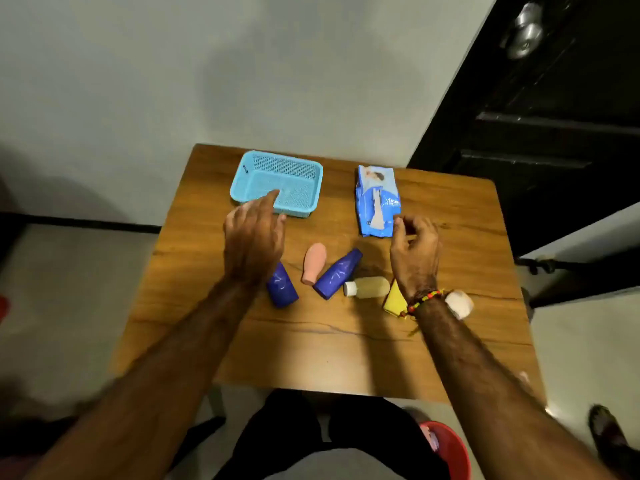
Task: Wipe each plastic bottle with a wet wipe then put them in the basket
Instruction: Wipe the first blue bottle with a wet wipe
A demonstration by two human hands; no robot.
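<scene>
From the head camera, a wooden desk (346,341) stood against a pale wall, with the task's things spread over its far half. The light blue basket (249,174) sat toward the far left corner, with no bottle inside. The blue wet wipe pack (375,199) lay toward the far right, its long axis running from the far edge toward the near edge.

Across the middle of the desk lay the bottles, all on their sides. A dark blue bottle (282,285), leftmost, had its wide base toward the near edge and its narrow end hidden under the left wrist. The pink bottle (314,263) pointed its neck toward the near edge, leaning slightly left. A second blue bottle (337,273) lay diagonally, one end toward the far right, the other toward the near left. The small clear bottle (369,286) lay along the desk's width, white cap to the left. A yellow bottle (394,299) and a white bottle (459,304) were partly hidden by the right wrist, so their direction was unclear.

The left hand (252,237) hovered with fingers straight and relaxed, fingertips over the basket's near rim, holding nothing. The right hand (415,251) hung just beside the pack's near right corner, fingers loosely curled, holding nothing. A beaded bracelet (424,299) circled that wrist.
</scene>
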